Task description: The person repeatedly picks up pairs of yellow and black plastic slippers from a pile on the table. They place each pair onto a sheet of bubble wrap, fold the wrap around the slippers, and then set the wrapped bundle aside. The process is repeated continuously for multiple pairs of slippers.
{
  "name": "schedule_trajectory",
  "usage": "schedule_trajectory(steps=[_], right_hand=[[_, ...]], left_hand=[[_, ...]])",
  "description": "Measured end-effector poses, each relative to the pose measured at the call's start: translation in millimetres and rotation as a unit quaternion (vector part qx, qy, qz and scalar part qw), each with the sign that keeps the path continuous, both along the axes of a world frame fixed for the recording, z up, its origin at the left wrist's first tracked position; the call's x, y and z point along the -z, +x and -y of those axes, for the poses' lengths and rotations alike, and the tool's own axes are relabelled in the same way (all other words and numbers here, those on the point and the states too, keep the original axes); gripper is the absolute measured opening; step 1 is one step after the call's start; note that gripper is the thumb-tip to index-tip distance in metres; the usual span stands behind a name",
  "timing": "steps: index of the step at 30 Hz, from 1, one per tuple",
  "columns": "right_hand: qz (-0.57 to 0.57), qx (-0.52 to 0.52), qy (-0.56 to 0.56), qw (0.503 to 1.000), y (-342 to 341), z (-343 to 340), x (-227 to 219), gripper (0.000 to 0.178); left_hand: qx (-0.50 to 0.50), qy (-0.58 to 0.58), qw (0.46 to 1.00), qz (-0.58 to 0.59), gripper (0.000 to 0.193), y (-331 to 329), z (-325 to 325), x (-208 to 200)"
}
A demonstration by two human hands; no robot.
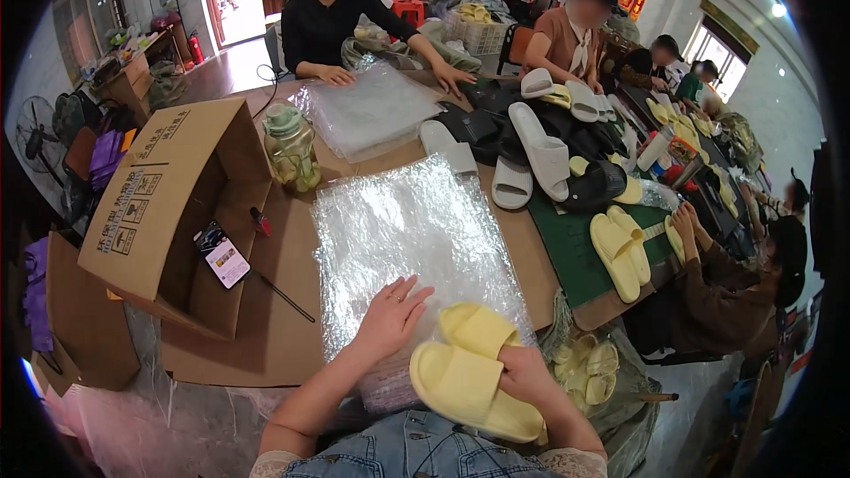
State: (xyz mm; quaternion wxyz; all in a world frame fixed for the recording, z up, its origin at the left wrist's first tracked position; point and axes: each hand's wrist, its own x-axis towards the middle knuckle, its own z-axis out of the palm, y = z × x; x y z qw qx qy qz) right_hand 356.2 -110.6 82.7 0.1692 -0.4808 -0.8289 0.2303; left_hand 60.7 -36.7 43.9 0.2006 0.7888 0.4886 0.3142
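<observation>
A pair of pale yellow slippers (456,381) is in my right hand (529,379), whose fingers close around their straps. The pair hangs over the near edge of the work table, just in front of my body. My left hand (394,317) lies with fingers stretched out on a thick stack of shiny clear plastic bags (403,230). That hand holds nothing. The slippers overlap the near right corner of the stack.
An open cardboard box (177,204) holding a phone (221,255) stands at left, beside a glass jar (290,155). More clear bags (367,115) lie beyond, near a co-worker's hands. White slippers (540,150), black ones and a yellow pair (619,252) crowd the right side.
</observation>
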Motion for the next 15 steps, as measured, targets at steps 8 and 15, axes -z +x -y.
schedule_trajectory(steps=[8, 15], right_hand=[[0.062, 0.059, 0.105, 0.991, -43, -11, 12, 0.022], [0.07, 0.121, -0.005, 0.99, -92, -64, 42, 0.024]], left_hand=[[0.122, 0.057, 0.99, -0.045, 0.039, 17, 31, -44], [0.162, 0.085, 0.983, 0.029, 0.039, 24, 50, -60]])
